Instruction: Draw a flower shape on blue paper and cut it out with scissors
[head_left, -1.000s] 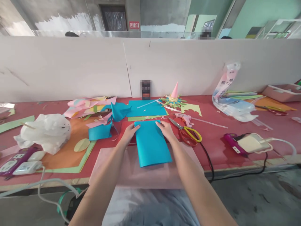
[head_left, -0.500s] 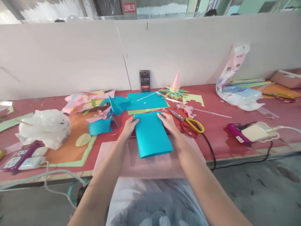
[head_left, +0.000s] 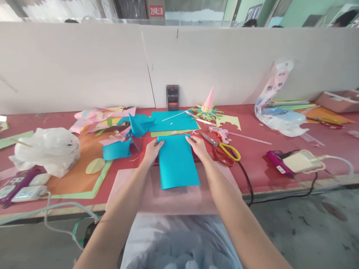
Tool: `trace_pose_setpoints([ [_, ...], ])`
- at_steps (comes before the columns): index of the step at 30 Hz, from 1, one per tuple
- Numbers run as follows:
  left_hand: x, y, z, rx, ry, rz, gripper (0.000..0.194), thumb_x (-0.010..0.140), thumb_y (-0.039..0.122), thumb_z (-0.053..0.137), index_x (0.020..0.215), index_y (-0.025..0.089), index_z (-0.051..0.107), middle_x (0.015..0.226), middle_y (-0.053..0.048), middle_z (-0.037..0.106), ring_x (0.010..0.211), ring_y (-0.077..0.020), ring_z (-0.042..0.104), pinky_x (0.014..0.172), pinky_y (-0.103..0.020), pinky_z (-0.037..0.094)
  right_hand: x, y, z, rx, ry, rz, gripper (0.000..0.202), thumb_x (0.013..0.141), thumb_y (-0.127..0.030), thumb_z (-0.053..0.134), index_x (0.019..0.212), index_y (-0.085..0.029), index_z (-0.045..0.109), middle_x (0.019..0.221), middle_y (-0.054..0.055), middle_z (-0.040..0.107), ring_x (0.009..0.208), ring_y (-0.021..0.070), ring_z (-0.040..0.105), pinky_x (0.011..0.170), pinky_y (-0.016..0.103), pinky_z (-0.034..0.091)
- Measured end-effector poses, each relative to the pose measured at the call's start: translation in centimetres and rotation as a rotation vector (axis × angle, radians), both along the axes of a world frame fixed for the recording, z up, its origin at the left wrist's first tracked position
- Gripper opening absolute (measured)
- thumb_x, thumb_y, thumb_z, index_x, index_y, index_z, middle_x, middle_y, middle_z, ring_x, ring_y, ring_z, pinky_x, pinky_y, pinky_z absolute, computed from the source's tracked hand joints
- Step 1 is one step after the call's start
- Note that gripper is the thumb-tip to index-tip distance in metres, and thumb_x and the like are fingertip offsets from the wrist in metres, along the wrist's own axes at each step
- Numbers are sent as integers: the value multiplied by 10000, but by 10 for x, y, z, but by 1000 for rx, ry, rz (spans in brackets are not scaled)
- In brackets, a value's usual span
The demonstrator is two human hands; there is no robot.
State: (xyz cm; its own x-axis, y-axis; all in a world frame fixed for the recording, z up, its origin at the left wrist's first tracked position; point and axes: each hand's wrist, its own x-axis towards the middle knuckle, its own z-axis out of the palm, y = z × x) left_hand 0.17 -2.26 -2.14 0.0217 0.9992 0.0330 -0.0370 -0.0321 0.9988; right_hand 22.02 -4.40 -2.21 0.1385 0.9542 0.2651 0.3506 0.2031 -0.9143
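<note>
A folded blue paper sheet (head_left: 177, 161) lies in front of me on a pale pink sheet (head_left: 174, 200) at the table's near edge. My left hand (head_left: 151, 150) presses its far left corner with the fingertips. My right hand (head_left: 197, 146) presses its far right corner the same way. Both hands rest flat on the paper's top edge.
Scissors with yellow and red handles (head_left: 224, 150) lie just right of my right hand, a pink glue gun (head_left: 220, 131) behind them. Blue paper scraps (head_left: 117, 149) and a white plastic bag (head_left: 45, 149) sit left. A purple glue gun (head_left: 276, 161) and power strip (head_left: 19, 186) flank the table edge.
The view has shifted slightly. Both hands stay on the top corners of the blue paper, which has barely moved.
</note>
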Motion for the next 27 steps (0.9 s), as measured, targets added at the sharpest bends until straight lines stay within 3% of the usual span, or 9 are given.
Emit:
trace_pose_setpoints([
  [13,-2,2,-1,-19,49,23,582,477,602,745,834,149,673,843,-57,716,805,-248,629,717,-313,471,1,2,-3,7,-22,53,467,808,-593,452,590,-212,291,561,-41,258,540,110,281,516,247,219],
  [18,-3,4,-3,-14,65,23,565,483,597,749,821,150,678,844,-61,718,806,-252,634,733,-319,471,1,1,-2,8,-38,42,466,811,-580,458,568,-207,319,538,-43,274,529,112,296,518,251,219],
  [21,-4,5,-4,-7,69,18,567,486,603,744,825,153,680,846,-58,719,813,-256,635,740,-323,473,1,2,-3,-16,-11,10,428,790,-564,499,584,-193,444,527,-37,361,534,120,354,522,252,252],
  [24,-3,5,-4,-8,57,15,570,478,601,748,827,156,679,848,-56,720,821,-256,636,744,-323,475,1,4,-5,-39,87,-36,373,742,-547,565,731,-176,601,594,-10,521,572,143,446,551,257,327],
  [27,-2,4,-4,-13,30,19,568,460,595,758,816,161,674,837,-51,720,830,-258,637,740,-322,480,0,4,-6,-46,127,-61,388,719,-547,585,781,-169,644,680,22,611,615,162,504,589,269,378],
])
